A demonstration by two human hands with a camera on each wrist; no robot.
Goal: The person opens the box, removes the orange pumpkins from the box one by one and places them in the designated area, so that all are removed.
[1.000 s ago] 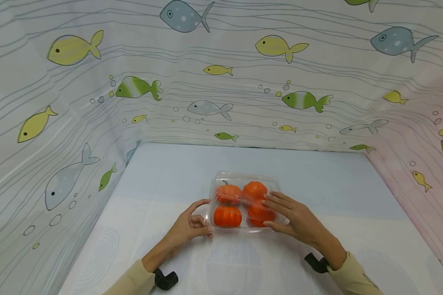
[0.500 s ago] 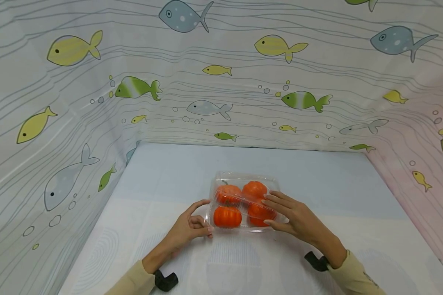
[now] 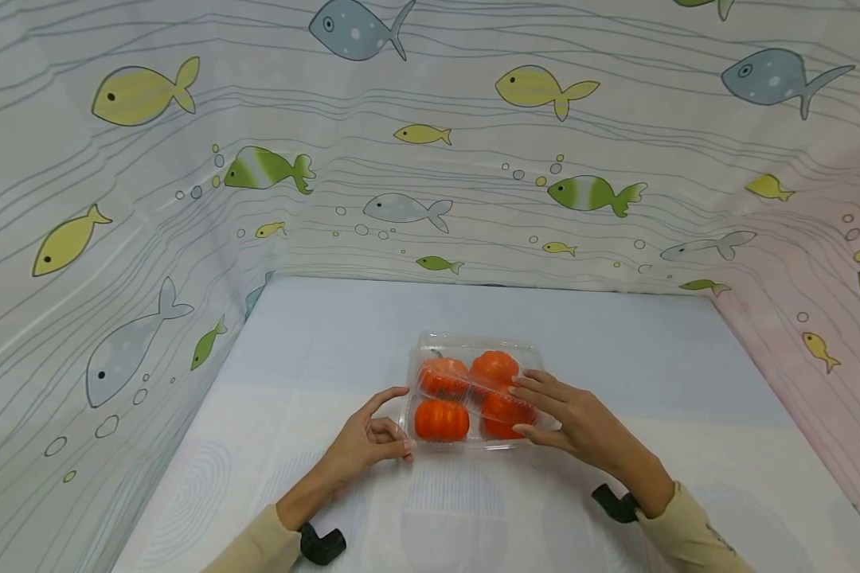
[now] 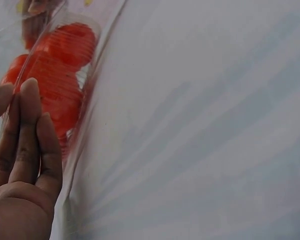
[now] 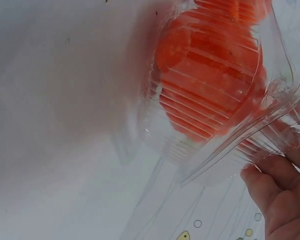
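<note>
A clear plastic box (image 3: 474,447) on the table holds several orange-red pumpkin-like items, among them one at the near left (image 3: 441,420). Its lid lies slanted over them. The left hand (image 3: 364,439) pinches the box's left edge between thumb and fingers; in the left wrist view that hand (image 4: 27,165) is against the plastic rim. On the right side, the right hand (image 3: 580,422) has its fingers spread over the lid and the thumb low at the near side. The right wrist view shows the right hand (image 5: 285,187) with bent fingers against the clear plastic.
A pale cloth with faint patterns covers the table (image 3: 330,334). Fish-printed curtains (image 3: 473,175) stand behind it and at both sides. A black band (image 3: 322,544) is at the left wrist, another black band (image 3: 615,504) at the right.
The part of the lid over the pumpkin-like items has shifted very slightly. Both hands stay in nearly the same places.
</note>
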